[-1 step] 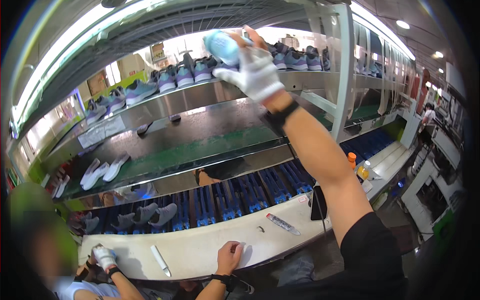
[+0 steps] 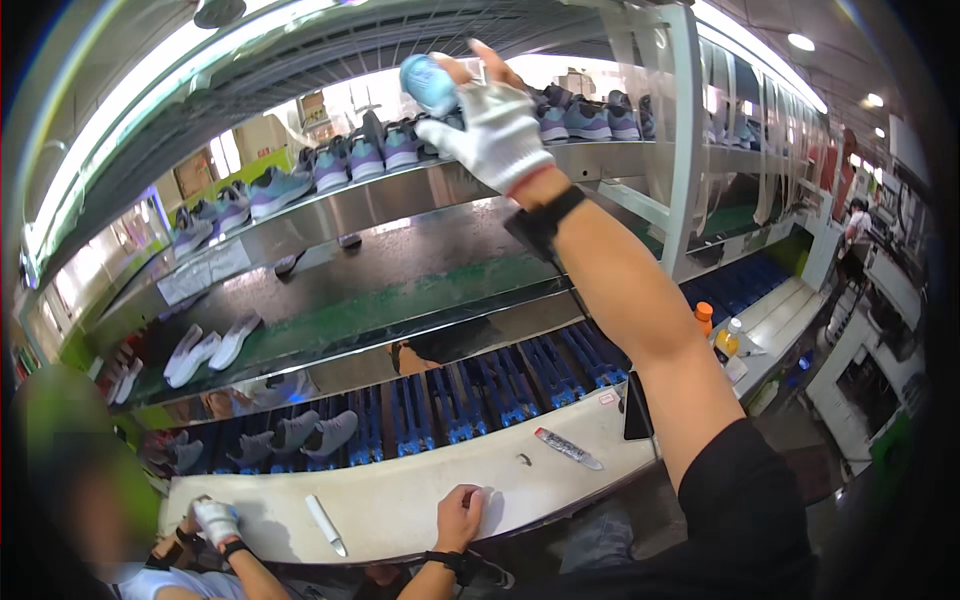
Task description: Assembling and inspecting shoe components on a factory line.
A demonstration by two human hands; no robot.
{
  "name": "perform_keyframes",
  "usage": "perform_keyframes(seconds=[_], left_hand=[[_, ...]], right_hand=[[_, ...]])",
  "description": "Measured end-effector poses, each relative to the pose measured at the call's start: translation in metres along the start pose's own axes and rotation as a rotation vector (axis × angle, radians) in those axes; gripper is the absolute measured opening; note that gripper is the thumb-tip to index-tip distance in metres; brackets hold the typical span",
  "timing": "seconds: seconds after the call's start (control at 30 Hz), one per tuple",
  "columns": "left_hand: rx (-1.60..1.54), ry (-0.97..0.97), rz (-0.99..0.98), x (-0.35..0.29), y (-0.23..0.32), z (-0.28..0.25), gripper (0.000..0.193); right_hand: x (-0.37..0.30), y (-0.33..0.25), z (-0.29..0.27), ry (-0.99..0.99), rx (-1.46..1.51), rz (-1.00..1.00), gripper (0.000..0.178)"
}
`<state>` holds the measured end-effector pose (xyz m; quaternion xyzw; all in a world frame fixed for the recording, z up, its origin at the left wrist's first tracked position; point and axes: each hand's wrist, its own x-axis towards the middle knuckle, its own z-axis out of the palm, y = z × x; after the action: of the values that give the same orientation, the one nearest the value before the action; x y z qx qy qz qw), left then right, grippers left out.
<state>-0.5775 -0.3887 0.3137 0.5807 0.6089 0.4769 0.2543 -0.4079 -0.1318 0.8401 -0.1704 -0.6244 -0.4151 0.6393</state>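
My right hand (image 2: 490, 130), in a white glove with bare fingertips, is raised at the upper shelf. Its fingers are closed on a light-blue shoe (image 2: 428, 84), partly hidden behind the hand. Behind it, a row of grey-blue and purple shoes (image 2: 330, 170) lines the metal shelf. Bare and with its fingers curled in, my left hand (image 2: 460, 515) rests on the front edge of the white worktop (image 2: 400, 490). Whether it holds anything small is hidden. A white-handled tool (image 2: 325, 525) lies to its left, and a red-tipped pen-like thing (image 2: 567, 448) to its right.
White soles (image 2: 235, 340) lie on the middle green belt. Grey shoes (image 2: 330, 432) sit among blue holders (image 2: 465, 425) on the lower conveyor. A co-worker's gloved hand (image 2: 215, 520) is at the far left. A post (image 2: 682, 150), a phone (image 2: 636, 408) and bottles (image 2: 728, 340) stand or lie rightward.
My right hand and the light-blue shoe have shifted slightly left and up. My left hand has stayed in place on the worktop.
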Motion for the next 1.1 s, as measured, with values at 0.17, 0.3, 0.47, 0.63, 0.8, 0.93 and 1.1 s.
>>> perform_keyframes(seconds=[0.17,0.3,0.47,0.63,0.8,0.93,1.1], left_hand=[[-0.039,0.016,0.067,-0.010,-0.012,-0.006,0.019],[-0.045,-0.110,0.109,-0.001,-0.009,-0.001,0.018],[-0.213,-0.049,0.012,-0.005,-0.012,-0.006,0.022],[0.025,-0.171,0.073,0.008,-0.007,-0.002,0.028],[0.206,-0.135,0.077,0.005,-0.030,0.016,0.025],[0.275,-0.114,0.128,0.000,-0.011,0.005,0.028],[0.186,-0.172,0.114,-0.005,-0.051,-0.006,0.020]], right_hand=[[-0.036,-0.080,-0.046,-0.293,0.513,-0.241,0.013],[-0.216,-0.129,-0.121,-0.773,0.790,-0.375,0.016],[-0.362,-0.105,-0.262,-0.700,0.801,0.512,0.021],[-0.407,0.010,-0.366,-0.216,-0.248,1.188,0.055],[-0.448,0.153,-0.422,-0.159,-0.518,1.256,0.083],[-0.391,0.156,-0.409,-0.401,0.024,1.690,0.081],[-0.426,0.165,-0.424,-0.273,-0.491,1.493,0.076]])
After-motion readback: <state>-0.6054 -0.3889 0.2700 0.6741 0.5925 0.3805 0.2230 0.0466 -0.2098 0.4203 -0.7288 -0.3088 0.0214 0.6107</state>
